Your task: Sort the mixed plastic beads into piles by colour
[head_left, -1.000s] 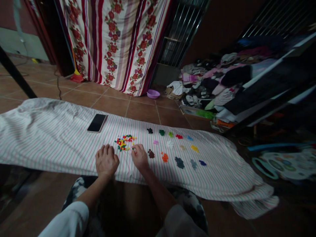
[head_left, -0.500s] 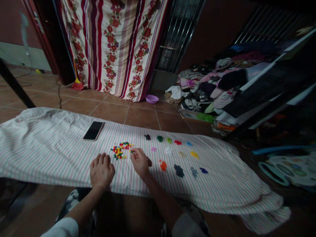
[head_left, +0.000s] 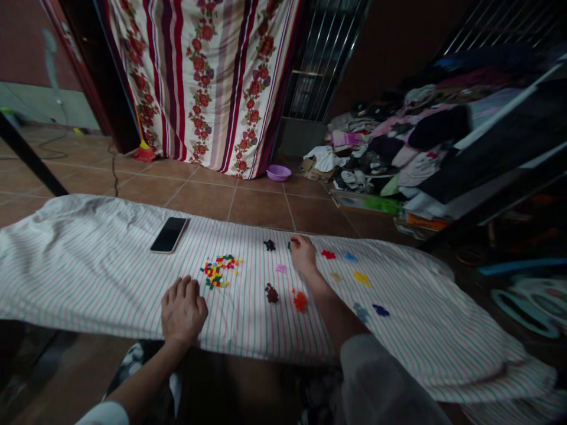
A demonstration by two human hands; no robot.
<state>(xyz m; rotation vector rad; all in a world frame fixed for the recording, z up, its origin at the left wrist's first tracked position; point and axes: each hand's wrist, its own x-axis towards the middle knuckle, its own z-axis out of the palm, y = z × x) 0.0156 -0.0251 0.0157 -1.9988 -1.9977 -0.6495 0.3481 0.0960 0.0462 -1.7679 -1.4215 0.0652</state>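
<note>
My left hand (head_left: pixel 182 310) lies palm down on the striped cloth (head_left: pixel 133 283), fingers stretched out, holding nothing. Beyond it is a mixed pile of small coloured pieces (head_left: pixel 215 273). My right hand (head_left: pixel 303 252) reaches to the dark green pieces (head_left: pixel 289 245), its fingers pinched and mostly hiding them; what they hold is too small to make out. Single-colour piles lie around it: black (head_left: pixel 269 244), pink (head_left: pixel 280 268), brown (head_left: pixel 271 294), orange (head_left: pixel 300 301), red (head_left: pixel 328 254), light blue (head_left: pixel 350 256), yellow (head_left: pixel 362 278), and dark blue (head_left: pixel 380 310).
A phone (head_left: pixel 169 235) lies on the cloth at the left. Tan pieces (head_left: pixel 336 276) and grey pieces (head_left: pixel 361 312) are right of my forearm. Past the cloth are a purple basin (head_left: pixel 279 173) and heaped clothes (head_left: pixel 385 141) on the floor.
My right hand has moved right and away from me, from the mixed pile to the dark green pieces. Its forearm now covers some piles. My left hand stays in place; the view has shifted slightly.
</note>
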